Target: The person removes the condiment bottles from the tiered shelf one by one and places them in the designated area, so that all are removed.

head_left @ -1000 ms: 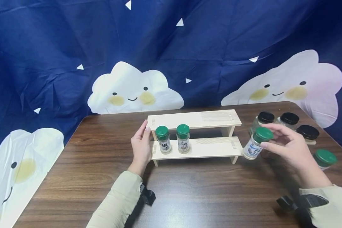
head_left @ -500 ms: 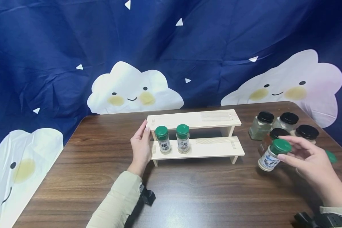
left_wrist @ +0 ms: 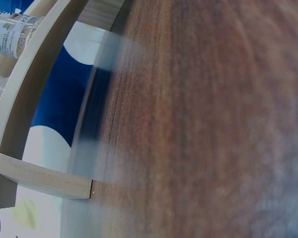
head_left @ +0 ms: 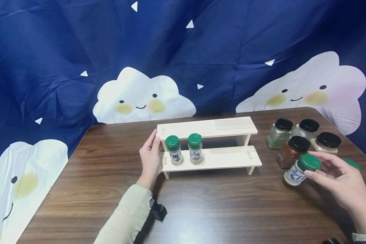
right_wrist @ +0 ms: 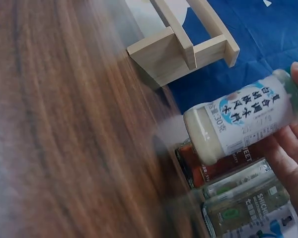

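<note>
Blue curtain [head_left: 219, 51] backs the brown table [head_left: 201, 210]. Head view: left hand [head_left: 150, 159] grips the left end of the rack [head_left: 228, 157]; two upright bottles [head_left: 175, 154] occupy its lower shelf. Right hand [head_left: 343, 178] pinches a tilted shaker [head_left: 299, 171] near its green cap, before the red jar [head_left: 288, 156]. Left wrist view: rack leg [left_wrist: 44, 177] meets table. Right wrist view: shaker's label [right_wrist: 256, 111] shows.

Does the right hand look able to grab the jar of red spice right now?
Probably not as is: the right hand holds a green-capped bottle, partly in front of the red jar. The jar's black lid looks mostly uncovered, so emptied, that hand likely would manage.
</note>
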`<action>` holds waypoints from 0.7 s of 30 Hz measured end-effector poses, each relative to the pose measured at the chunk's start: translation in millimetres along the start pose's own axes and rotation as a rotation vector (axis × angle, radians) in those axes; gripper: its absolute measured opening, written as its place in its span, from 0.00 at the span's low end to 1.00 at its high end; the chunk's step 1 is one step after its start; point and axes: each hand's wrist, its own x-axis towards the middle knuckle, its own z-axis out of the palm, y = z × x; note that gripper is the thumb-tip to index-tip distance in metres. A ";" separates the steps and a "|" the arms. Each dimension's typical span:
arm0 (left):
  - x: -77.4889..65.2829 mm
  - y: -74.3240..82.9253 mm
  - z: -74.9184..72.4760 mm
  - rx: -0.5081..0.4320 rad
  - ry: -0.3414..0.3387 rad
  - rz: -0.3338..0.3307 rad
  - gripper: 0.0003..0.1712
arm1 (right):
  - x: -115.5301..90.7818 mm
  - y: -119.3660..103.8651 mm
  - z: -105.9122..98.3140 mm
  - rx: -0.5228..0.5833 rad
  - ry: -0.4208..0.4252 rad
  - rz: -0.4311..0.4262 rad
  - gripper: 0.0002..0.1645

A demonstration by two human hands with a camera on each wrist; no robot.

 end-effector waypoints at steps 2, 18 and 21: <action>-0.1 0.1 0.1 0.002 -0.001 0.001 0.21 | -2.0 -5.9 3.2 0.047 0.012 0.017 0.34; -1.1 1.5 0.5 -0.005 0.004 -0.003 0.21 | -8.6 -8.2 9.3 -0.095 0.150 0.103 0.36; -1.2 2.0 0.9 -0.007 0.005 -0.006 0.21 | -7.6 -7.3 9.1 -0.248 0.152 0.138 0.35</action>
